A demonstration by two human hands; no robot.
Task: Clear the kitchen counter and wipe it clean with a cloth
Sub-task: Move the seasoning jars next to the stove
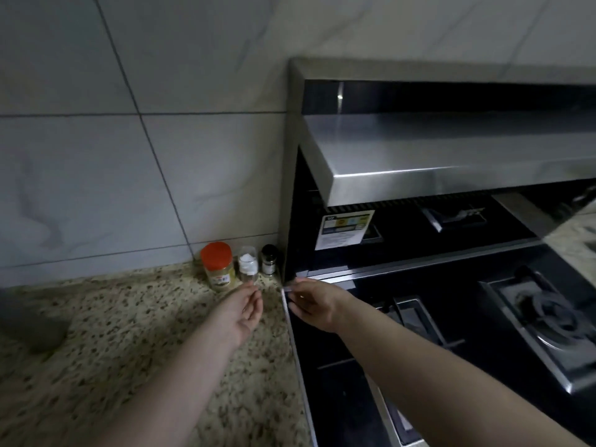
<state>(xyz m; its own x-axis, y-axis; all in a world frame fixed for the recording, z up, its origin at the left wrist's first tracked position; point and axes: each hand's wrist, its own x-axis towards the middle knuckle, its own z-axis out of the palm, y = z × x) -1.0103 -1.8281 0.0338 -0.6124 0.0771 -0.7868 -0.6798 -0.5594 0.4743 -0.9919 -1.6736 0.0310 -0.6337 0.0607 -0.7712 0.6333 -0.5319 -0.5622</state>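
From the head view, the speckled beige stone surface [129,333] still carries three small containers lined up against the grey tiled wall [129,156], at about twelve o'clock from the person's hands: a red-capped plastic jar of yellowish seasoning [216,266], a clear bottle with a white cap [247,265] just beside it, and a small dark-capped glass shaker [269,263] next to the stainless steel and black stove unit [419,253]. The left hand [243,309] is turned palm-up with fingers loosely spread, its fingertips close under the clear bottle; whether they touch it I cannot tell. The right hand [311,303] hovers at three o'clock from the left, over the metal edge of the stove, fingers relaxed and holding nothing. A blurred grey object [29,321] sits at nine o'clock. I'd judge the clearing barely begun: the containers remain, no cloth is in sight, and wiping is still ahead.
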